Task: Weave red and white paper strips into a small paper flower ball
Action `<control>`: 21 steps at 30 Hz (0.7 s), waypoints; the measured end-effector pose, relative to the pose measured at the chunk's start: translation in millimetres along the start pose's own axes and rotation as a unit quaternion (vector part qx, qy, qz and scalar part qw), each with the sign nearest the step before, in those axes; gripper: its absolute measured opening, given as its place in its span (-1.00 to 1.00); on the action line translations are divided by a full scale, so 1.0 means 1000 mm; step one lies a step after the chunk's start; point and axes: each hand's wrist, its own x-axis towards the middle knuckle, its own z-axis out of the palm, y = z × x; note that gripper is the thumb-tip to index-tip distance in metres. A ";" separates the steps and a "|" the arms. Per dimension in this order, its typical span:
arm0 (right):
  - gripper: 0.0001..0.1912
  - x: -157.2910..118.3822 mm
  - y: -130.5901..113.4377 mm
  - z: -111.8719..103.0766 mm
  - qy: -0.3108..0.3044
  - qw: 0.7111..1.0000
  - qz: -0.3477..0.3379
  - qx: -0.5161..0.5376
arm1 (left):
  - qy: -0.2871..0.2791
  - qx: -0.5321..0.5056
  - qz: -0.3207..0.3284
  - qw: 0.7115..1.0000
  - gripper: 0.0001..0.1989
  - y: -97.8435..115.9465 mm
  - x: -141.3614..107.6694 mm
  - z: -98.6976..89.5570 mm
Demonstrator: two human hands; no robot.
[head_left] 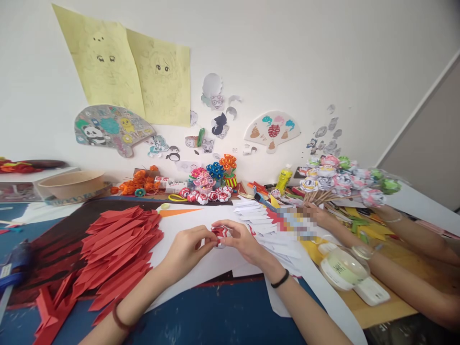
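Note:
Between my two hands, over the white paper sheet (176,273), is a small red and white paper flower (223,232). My left hand (190,247) pinches its left edge with thumb and fingertips. Curled around its right and far side is my right hand (242,239), closed on the flower. Left of my hands lies a large heap of folded red paper strips (118,244). Folded white paper strips (258,215) fan out just beyond and to the right of my right hand. Several finished red and white paper flowers (204,195) sit in a row at the back.
At right, a co-worker's hand (316,215) is near a bunch of paper flowers on sticks (338,179). A clear bottle (343,268) lies by a white phone-like object (372,291). A blue glue gun (16,266) is far left, below a beige basin (72,182).

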 end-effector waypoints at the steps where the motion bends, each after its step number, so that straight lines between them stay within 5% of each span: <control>1: -0.61 0.000 0.000 0.000 -0.002 1.000 -0.001 0.000 | 0.003 -0.005 -0.002 1.000 -0.87 0.001 0.000 0.000; 13: -0.59 -0.002 -0.003 0.004 -0.013 0.999 -0.002 0.030 | 0.013 -0.048 -0.019 0.999 -0.86 0.008 -0.001 0.001; 21: -0.57 0.000 -0.003 0.003 0.005 0.999 0.001 0.038 | 0.038 0.066 0.029 0.997 -0.86 0.002 -0.005 0.005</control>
